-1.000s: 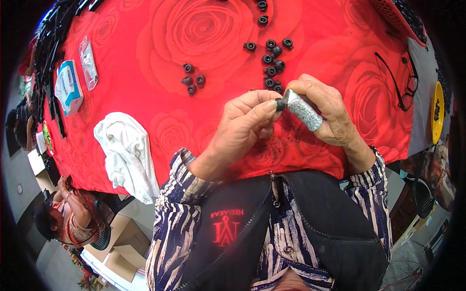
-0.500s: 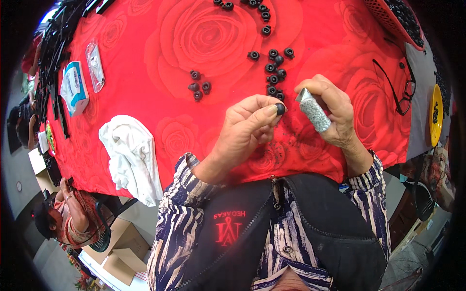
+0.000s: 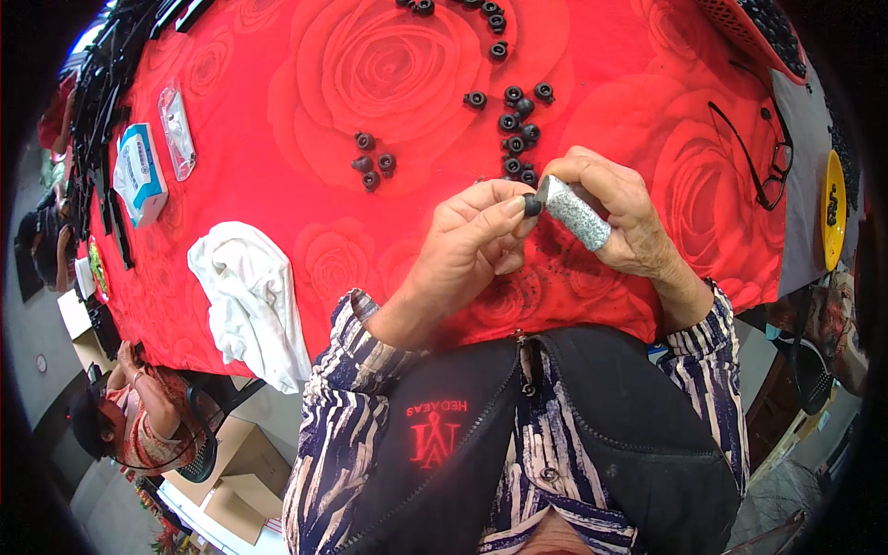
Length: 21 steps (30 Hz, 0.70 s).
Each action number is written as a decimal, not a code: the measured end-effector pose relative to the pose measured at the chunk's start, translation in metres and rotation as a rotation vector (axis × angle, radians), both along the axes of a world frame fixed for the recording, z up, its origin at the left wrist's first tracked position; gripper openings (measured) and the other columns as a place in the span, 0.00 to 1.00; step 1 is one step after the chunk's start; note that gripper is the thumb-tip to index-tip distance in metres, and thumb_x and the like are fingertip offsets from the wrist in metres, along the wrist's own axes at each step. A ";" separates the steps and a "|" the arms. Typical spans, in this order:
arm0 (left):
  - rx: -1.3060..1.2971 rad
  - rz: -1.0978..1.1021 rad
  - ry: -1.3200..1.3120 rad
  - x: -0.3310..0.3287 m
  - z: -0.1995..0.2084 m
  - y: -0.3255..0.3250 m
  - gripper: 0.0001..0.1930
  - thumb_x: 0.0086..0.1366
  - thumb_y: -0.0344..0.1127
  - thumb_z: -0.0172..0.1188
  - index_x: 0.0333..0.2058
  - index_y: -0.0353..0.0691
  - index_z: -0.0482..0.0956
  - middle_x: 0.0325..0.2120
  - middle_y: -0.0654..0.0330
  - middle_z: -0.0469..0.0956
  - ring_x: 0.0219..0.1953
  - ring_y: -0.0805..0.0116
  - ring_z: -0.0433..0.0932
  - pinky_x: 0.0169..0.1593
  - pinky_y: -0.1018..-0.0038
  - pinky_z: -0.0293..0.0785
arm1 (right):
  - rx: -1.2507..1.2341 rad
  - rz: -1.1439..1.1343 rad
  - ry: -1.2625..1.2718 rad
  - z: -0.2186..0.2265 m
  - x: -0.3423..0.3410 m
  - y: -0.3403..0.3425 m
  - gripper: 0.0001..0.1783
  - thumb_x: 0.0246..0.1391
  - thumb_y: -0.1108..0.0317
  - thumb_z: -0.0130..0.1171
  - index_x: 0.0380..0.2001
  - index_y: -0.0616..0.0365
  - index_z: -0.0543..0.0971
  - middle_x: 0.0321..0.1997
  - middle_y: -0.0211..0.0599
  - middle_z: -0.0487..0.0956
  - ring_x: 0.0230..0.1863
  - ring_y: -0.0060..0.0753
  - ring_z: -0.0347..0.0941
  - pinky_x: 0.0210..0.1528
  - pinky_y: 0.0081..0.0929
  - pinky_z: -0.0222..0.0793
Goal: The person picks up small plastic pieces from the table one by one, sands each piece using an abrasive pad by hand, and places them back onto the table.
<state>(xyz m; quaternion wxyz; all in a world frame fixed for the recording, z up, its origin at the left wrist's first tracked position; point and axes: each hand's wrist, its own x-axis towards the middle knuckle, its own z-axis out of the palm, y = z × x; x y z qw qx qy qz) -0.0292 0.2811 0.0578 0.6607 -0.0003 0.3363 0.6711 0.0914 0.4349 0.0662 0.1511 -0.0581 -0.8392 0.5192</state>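
Between its thumb and fingers, my left hand (image 3: pixel 476 231) pinches a small round black rubber-like part (image 3: pixel 532 205). My right hand (image 3: pixel 622 208) is wrapped around a short knife (image 3: pixel 578 216) with a speckled silver-grey handle. Its blade end points left and meets or nearly meets the black part; I cannot tell if it cuts in. Just beyond my hands lies a line of similar black parts (image 3: pixel 515 144) with ringed openings. Another small group of them (image 3: pixel 371 165) sits to the left. Dark crumbs (image 3: pixel 532 285) are scattered on the cloth below my hands.
A red rose-patterned cloth (image 3: pixel 370 65) covers the table. On the left are a white cloth (image 3: pixel 245 296), a tissue pack (image 3: pixel 141 176) and a clear packet (image 3: pixel 177 131). Eyeglasses (image 3: pixel 775 171), a yellow plate (image 3: pixel 834 217) and a red basket (image 3: pixel 740 28) lie right. Another person (image 3: pixel 148 416) sits lower left.
My right hand has moved left and tipped the knife, bringing its blade from apart to right beside the black part. My left hand keeps its pinch in about the same place.
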 end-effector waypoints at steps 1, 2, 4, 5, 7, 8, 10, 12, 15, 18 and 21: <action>-0.001 0.000 0.000 0.000 0.000 0.000 0.09 0.64 0.33 0.51 0.40 0.37 0.72 0.26 0.67 0.70 0.26 0.83 0.66 0.23 0.84 0.61 | -0.004 0.004 -0.007 0.000 0.000 0.000 0.13 0.47 0.72 0.57 0.36 0.66 0.71 0.26 0.42 0.69 0.26 0.40 0.69 0.28 0.29 0.64; -0.015 0.007 0.000 0.000 0.001 0.000 0.09 0.64 0.33 0.51 0.40 0.37 0.72 0.26 0.67 0.70 0.26 0.83 0.65 0.23 0.84 0.61 | -0.006 0.005 -0.007 0.001 0.000 0.000 0.13 0.47 0.72 0.57 0.36 0.66 0.71 0.26 0.42 0.69 0.26 0.40 0.69 0.28 0.29 0.64; -0.030 0.014 0.001 0.000 0.001 0.000 0.09 0.64 0.33 0.51 0.40 0.37 0.72 0.26 0.67 0.70 0.26 0.83 0.65 0.23 0.84 0.60 | 0.026 0.015 0.007 0.002 -0.001 0.000 0.13 0.47 0.72 0.57 0.36 0.66 0.71 0.26 0.42 0.69 0.25 0.40 0.69 0.28 0.29 0.64; 0.000 0.010 -0.008 0.000 0.000 0.000 0.09 0.64 0.33 0.51 0.40 0.37 0.72 0.26 0.66 0.70 0.26 0.83 0.65 0.23 0.85 0.60 | 0.025 0.015 0.007 0.001 -0.001 0.000 0.13 0.47 0.72 0.57 0.36 0.66 0.71 0.26 0.42 0.69 0.25 0.40 0.69 0.28 0.29 0.64; 0.031 0.006 -0.017 -0.001 0.000 -0.001 0.09 0.64 0.33 0.51 0.40 0.37 0.72 0.26 0.66 0.70 0.25 0.83 0.66 0.23 0.85 0.60 | 0.009 -0.018 0.062 -0.001 -0.002 -0.001 0.13 0.47 0.72 0.57 0.36 0.66 0.71 0.25 0.41 0.69 0.24 0.39 0.68 0.27 0.28 0.63; 0.015 0.008 -0.003 0.000 0.000 0.000 0.09 0.64 0.33 0.51 0.40 0.37 0.72 0.26 0.66 0.70 0.25 0.83 0.66 0.23 0.85 0.60 | 0.009 -0.019 0.061 -0.001 -0.001 -0.001 0.13 0.47 0.72 0.57 0.36 0.66 0.71 0.25 0.41 0.69 0.24 0.39 0.68 0.27 0.28 0.63; 0.000 0.010 0.011 0.000 0.000 0.000 0.09 0.64 0.33 0.51 0.41 0.36 0.72 0.26 0.66 0.71 0.25 0.83 0.66 0.22 0.85 0.60 | 0.003 -0.027 0.010 -0.001 -0.001 -0.002 0.13 0.47 0.71 0.57 0.36 0.66 0.71 0.25 0.41 0.69 0.24 0.39 0.68 0.27 0.28 0.63; 0.011 0.007 0.018 0.000 -0.002 0.000 0.09 0.64 0.33 0.51 0.41 0.36 0.71 0.26 0.66 0.71 0.25 0.83 0.66 0.22 0.85 0.60 | 0.003 -0.018 0.019 -0.002 -0.001 -0.001 0.13 0.47 0.72 0.57 0.36 0.66 0.71 0.25 0.40 0.68 0.24 0.39 0.68 0.27 0.28 0.63; 0.004 0.007 0.019 0.000 0.001 0.000 0.09 0.64 0.33 0.51 0.40 0.36 0.72 0.26 0.66 0.71 0.24 0.84 0.65 0.22 0.85 0.60 | 0.011 -0.004 0.029 -0.001 -0.001 0.000 0.13 0.47 0.72 0.57 0.36 0.66 0.71 0.24 0.40 0.68 0.24 0.39 0.68 0.27 0.28 0.63; -0.020 0.009 0.016 0.001 0.003 0.000 0.09 0.64 0.33 0.51 0.40 0.36 0.72 0.26 0.66 0.71 0.24 0.84 0.65 0.22 0.85 0.60 | 0.010 0.005 0.021 -0.001 -0.001 0.000 0.14 0.46 0.72 0.58 0.36 0.66 0.71 0.25 0.40 0.68 0.24 0.39 0.68 0.27 0.28 0.63; 0.028 0.002 0.015 0.000 -0.001 0.000 0.09 0.64 0.33 0.51 0.40 0.36 0.71 0.26 0.66 0.70 0.23 0.84 0.64 0.22 0.85 0.60 | 0.007 0.009 0.001 0.002 -0.001 0.001 0.14 0.46 0.72 0.58 0.36 0.66 0.71 0.25 0.40 0.68 0.25 0.39 0.68 0.27 0.28 0.63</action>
